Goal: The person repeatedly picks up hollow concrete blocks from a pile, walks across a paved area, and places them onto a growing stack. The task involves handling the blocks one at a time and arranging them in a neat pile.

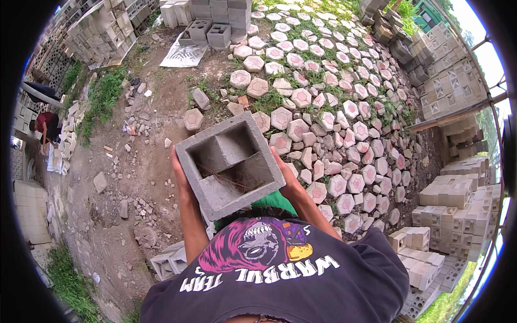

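A grey hollow concrete block [232, 149] is held up in front of my chest, tilted, with its open face toward me. Inside it are square recesses and thin brownish strands, perhaps dry grass or roots. Against the block's left side presses my left hand [180, 169], its fingers mostly hidden along that wall. My right hand [288, 176] grips the opposite side, fingers also largely out of sight behind it. The block is off the ground, between both palms.
Hexagonal pavers [337, 186] with stones and grass cover the ground ahead and right. Rubble lies on the dirt [116, 237] at left. Stacked blocks stand right [447, 191] and far left [102, 35]. Grey blocks [219, 36] stand ahead. A person [48, 126] bends at far left.
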A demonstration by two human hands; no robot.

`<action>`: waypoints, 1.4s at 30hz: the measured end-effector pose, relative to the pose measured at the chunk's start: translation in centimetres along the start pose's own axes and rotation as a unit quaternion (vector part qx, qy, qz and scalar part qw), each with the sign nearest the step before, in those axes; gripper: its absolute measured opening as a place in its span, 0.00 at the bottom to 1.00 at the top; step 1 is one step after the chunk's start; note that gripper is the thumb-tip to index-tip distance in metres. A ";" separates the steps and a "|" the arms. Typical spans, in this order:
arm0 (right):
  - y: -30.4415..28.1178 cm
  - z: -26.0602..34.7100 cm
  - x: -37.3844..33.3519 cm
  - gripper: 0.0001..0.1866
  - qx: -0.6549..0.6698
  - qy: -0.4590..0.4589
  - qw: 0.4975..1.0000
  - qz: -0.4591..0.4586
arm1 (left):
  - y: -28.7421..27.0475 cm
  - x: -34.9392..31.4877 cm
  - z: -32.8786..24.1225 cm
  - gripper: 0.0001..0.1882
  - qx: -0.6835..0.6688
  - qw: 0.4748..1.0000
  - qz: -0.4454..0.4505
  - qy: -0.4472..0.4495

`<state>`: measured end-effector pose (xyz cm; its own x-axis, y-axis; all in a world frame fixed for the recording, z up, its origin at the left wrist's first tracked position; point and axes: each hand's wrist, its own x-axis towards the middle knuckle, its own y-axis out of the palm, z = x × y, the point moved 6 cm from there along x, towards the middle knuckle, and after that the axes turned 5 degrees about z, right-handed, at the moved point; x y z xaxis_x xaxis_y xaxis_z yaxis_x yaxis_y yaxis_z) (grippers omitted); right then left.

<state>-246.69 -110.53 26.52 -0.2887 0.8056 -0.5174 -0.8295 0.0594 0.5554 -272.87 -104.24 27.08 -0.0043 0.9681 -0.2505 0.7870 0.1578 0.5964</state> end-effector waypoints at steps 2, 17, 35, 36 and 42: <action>-0.2 0.7 0.9 0.33 0.013 -0.016 1.000 -0.018 | 0.5 2.0 0.0 0.33 0.011 1.000 0.018 -0.014; -5.9 10.9 12.7 0.35 0.056 -0.072 0.993 -0.080 | 9.3 22.3 2.4 0.32 0.039 0.993 0.093 -0.061; -14.6 26.9 23.7 0.42 0.096 -0.108 0.976 -0.166 | 25.6 44.1 6.4 0.32 0.064 0.968 0.185 -0.156; -14.9 27.8 24.3 0.43 0.104 -0.108 0.974 -0.170 | 26.3 45.5 6.7 0.32 0.066 0.966 0.189 -0.161; -18.2 34.3 28.5 0.43 0.122 -0.140 0.960 -0.210 | 33.7 54.3 8.7 0.32 0.068 0.952 0.234 -0.184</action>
<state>-223.39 -68.46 24.02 0.2159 0.8051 -0.5524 -0.6975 0.5231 0.4898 -241.20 -48.03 26.95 0.5632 0.7883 -0.2479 0.7230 -0.3247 0.6098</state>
